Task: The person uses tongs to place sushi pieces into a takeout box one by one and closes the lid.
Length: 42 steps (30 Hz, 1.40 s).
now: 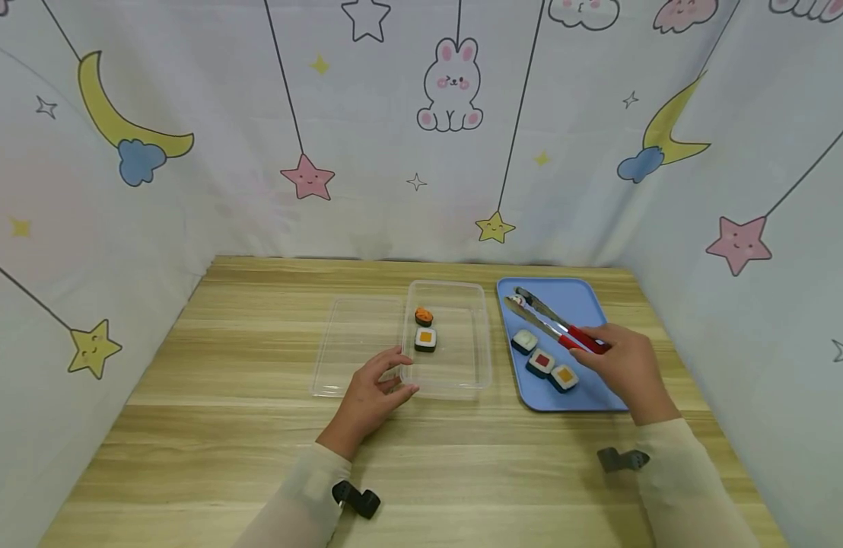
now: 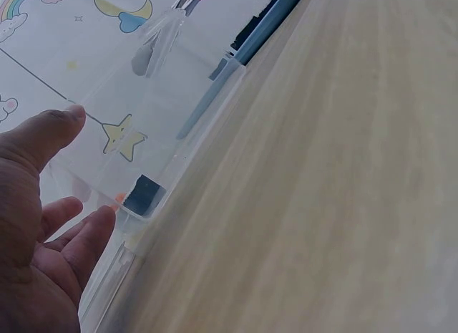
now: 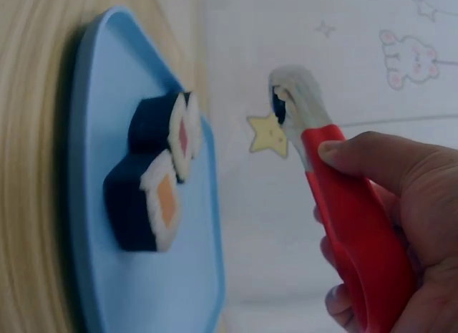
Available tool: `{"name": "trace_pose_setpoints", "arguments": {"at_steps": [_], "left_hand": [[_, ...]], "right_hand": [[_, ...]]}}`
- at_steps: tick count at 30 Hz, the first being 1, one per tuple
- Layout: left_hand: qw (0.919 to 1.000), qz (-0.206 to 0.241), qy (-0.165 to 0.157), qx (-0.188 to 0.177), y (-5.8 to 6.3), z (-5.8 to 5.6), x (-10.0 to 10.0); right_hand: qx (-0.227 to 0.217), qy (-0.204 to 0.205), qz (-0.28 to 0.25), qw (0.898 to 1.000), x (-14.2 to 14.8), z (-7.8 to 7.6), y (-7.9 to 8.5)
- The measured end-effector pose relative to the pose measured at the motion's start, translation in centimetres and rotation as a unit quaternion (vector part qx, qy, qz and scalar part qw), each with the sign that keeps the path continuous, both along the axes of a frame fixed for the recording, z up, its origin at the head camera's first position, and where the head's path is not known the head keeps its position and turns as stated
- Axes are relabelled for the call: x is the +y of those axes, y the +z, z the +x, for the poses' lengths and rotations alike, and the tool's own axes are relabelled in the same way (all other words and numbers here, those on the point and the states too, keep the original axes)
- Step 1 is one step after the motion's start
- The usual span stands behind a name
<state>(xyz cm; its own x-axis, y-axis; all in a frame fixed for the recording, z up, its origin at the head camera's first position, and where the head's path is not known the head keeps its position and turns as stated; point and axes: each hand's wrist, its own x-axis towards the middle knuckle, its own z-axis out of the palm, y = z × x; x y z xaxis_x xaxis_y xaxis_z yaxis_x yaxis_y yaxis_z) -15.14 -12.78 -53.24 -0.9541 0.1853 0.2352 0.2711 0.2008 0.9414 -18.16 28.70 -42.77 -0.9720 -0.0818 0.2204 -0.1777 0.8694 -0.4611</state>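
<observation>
Tongs (image 3: pixel 345 213) with red handles and metal arms are gripped by a person's right hand (image 1: pixel 623 369), its thumb and fingers closed around the handles. The arms slant over a blue tray (image 1: pixel 561 295) on the right side of a wood-grain desk (image 1: pixel 462 479). Between the tips, near the tray's back left corner, shows a small white-and-dark piece (image 1: pixel 518 301); whether it rests on the tray or is lifted, I cannot tell.

Three toy sushi pieces lie on the tray in a slanting row: a pale-topped roll (image 1: pixel 525 342) at the back, a red-centred roll (image 1: pixel 541 362) in the middle, and an orange-centred roll (image 1: pixel 564 377) at the front.

Left of the tray, with a strip of desk between, stands an open clear plastic box (image 1: pixel 462 354). Inside, along its left side, an orange-topped piece (image 1: pixel 424 315) sits just behind a yellow-centred roll (image 1: pixel 425 339). The left hand (image 1: pixel 368 402) is at the box's front left corner, fingers spread and slightly bent. A clear lid (image 1: pixel 356 346) lies flat on the desk to the box's left.

Both arms wear pale sleeves (image 1: pixel 688 487). Behind the desk hangs a white curtain (image 1: pixel 243 91) printed with stars, moons and a winking bunny (image 1: pixel 452 85).
</observation>
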Motion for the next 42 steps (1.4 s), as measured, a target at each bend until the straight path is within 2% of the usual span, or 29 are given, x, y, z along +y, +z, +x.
{"name": "trace_pose_setpoints", "arguments": {"at_steps": [9, 18, 28, 35, 42], "left_hand": [[0.9998, 0.002, -0.001, -0.018, 0.3, 0.1, -0.1], [0.9998, -0.003, -0.001, -0.020, 0.6, 0.2, 0.0], [0.9997, 0.007, 0.000, -0.022, 0.5, 0.2, 0.0], [0.9997, 0.008, 0.009, -0.021, 0.7, 0.3, 0.2], [0.9999, -0.004, 0.001, -0.015, 0.5, 0.2, 0.0]], "right_hand": [[-0.018, 0.057, -0.012, 0.998, -3.4, -0.1, 1.3], [-0.040, 0.118, -0.026, 0.992, -7.3, -0.1, 0.8], [-0.098, 0.162, 0.003, 0.982, -9.3, -0.1, 1.0], [-0.098, 0.185, 0.037, 0.977, -10.2, -0.3, 1.4], [-0.096, 0.209, 0.076, 0.970, -11.4, -0.5, 2.1]]}}
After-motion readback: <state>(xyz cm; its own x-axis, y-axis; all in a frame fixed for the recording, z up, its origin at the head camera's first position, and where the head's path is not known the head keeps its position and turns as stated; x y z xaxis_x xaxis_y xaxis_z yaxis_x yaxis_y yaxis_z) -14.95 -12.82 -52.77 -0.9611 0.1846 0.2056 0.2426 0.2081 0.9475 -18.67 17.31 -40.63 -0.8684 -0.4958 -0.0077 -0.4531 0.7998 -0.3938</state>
